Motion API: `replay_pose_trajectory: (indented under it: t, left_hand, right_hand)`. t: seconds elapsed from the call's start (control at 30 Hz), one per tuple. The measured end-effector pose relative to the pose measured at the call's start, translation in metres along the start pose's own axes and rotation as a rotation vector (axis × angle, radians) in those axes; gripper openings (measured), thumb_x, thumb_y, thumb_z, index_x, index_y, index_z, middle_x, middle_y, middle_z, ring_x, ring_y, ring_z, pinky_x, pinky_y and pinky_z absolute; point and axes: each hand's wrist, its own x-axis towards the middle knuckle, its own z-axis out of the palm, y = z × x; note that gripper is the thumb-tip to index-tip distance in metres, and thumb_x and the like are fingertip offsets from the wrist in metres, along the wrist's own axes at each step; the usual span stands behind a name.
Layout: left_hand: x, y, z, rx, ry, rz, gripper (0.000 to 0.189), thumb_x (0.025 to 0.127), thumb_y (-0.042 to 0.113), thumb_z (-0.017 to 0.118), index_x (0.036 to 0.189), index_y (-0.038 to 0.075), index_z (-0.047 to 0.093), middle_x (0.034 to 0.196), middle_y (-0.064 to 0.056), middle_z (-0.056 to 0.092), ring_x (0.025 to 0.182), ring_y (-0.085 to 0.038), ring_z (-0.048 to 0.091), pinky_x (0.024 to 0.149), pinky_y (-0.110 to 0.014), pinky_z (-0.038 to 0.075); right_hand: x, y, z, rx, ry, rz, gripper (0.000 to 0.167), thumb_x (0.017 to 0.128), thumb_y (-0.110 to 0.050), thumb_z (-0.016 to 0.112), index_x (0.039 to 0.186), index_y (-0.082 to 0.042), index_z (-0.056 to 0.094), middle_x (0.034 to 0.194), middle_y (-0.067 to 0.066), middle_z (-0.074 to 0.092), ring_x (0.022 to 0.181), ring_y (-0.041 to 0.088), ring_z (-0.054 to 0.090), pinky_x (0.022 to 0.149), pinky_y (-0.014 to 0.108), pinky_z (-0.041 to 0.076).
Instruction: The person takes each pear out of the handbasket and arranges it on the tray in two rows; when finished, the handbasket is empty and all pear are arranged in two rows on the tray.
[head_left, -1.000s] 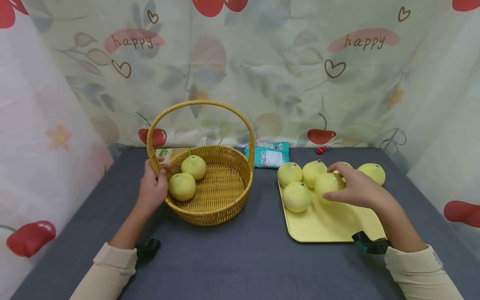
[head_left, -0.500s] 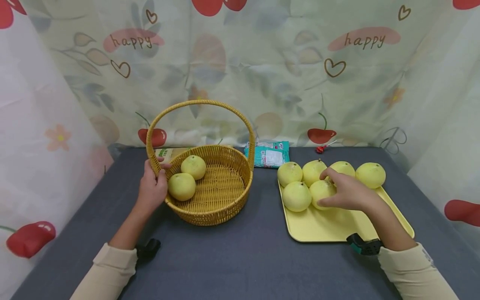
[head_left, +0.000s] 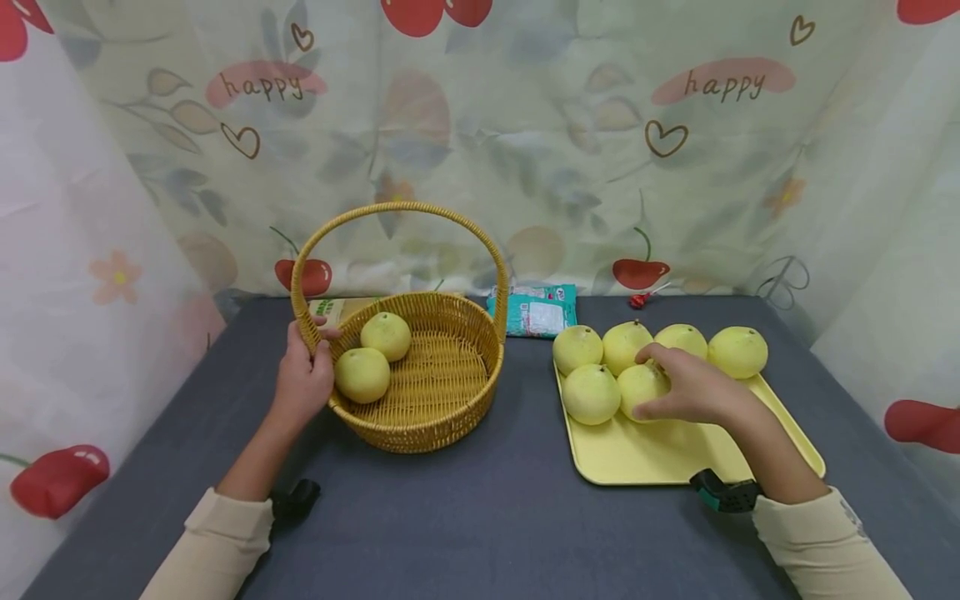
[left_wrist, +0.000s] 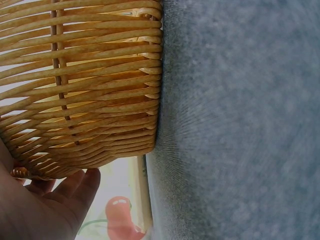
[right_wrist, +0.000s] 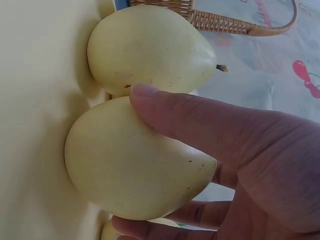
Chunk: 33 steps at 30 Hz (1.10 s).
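At the left side of the wicker basket (head_left: 420, 437), my left hand (head_left: 302, 379) grips the foot of its tall handle (head_left: 401, 205). The left wrist view shows those fingers (left_wrist: 82, 192) at the woven rim. Two pale yellow pears, one behind (head_left: 386, 336) and one in front (head_left: 363, 375), lie in the basket's left half. On the yellow tray (head_left: 645, 458), my right hand (head_left: 697, 387) holds a pear (right_wrist: 130, 160) with the thumb on one side and fingers on the other. That pear sits right beside the front-left pear (head_left: 591, 394).
A back row of several pears (head_left: 681, 340) lines the tray's far side. Behind the basket lies a flat beige packet (head_left: 337, 310). A teal packet (head_left: 536, 312) is to its right, and a red lollipop (head_left: 640, 300) lies near the printed curtain (head_left: 480, 167).
My right hand has moved the pear left and toward me, up beside the front-left pear, and since half a second ago stays there. My left hand keeps its grip on the handle.
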Motion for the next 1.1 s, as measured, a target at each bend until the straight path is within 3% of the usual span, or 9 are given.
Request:
replay_pose_trajectory:
  t: [0.27, 0.57, 0.9, 1.1]
  left_hand:
    - [-0.001, 0.001, 0.000, 0.001, -0.001, 0.000, 0.031, 0.105, 0.004, 0.036, 0.135, -0.001, 0.038, 0.123, -0.022, 0.062, 0.096, -0.038, 0.058, 0.078, -0.042, 0.038]
    - [0.001, -0.001, -0.001, 0.006, 0.001, 0.009, 0.032, 0.105, 0.004, 0.036, 0.137, 0.000, 0.038, 0.123, -0.023, 0.062, 0.103, -0.039, 0.059, 0.080, -0.044, 0.039]
    - [0.000, -0.001, -0.002, 0.013, 0.001, 0.010, 0.032, 0.105, 0.005, 0.036, 0.137, 0.000, 0.038, 0.123, -0.023, 0.062, 0.099, -0.038, 0.059, 0.078, -0.042, 0.039]
    - [-0.001, -0.001, -0.001, 0.000, -0.003, -0.001, 0.031, 0.105, 0.005, 0.036, 0.136, 0.000, 0.038, 0.124, -0.022, 0.062, 0.096, -0.037, 0.058, 0.078, -0.043, 0.038]
  right_hand:
    - [0.000, -0.001, 0.000, 0.007, -0.005, -0.009, 0.072, 0.074, -0.036, 0.089, 0.125, 0.003, 0.056, 0.120, 0.022, 0.061, 0.108, 0.038, 0.056, 0.090, 0.055, 0.044]
    - [-0.002, -0.004, -0.008, 0.013, -0.032, -0.012, 0.075, 0.080, -0.040, 0.084, 0.131, 0.006, 0.054, 0.121, 0.025, 0.060, 0.110, 0.040, 0.056, 0.089, 0.056, 0.045]
    - [-0.004, -0.023, -0.012, 0.033, 0.052, -0.042, 0.063, 0.090, -0.032, 0.076, 0.135, 0.007, 0.053, 0.129, 0.027, 0.057, 0.118, 0.046, 0.054, 0.091, 0.058, 0.046]
    - [0.001, -0.045, -0.010, 0.088, 0.089, -0.107, 0.053, 0.092, -0.028, 0.073, 0.133, 0.002, 0.057, 0.132, 0.023, 0.058, 0.114, 0.046, 0.059, 0.092, 0.058, 0.047]
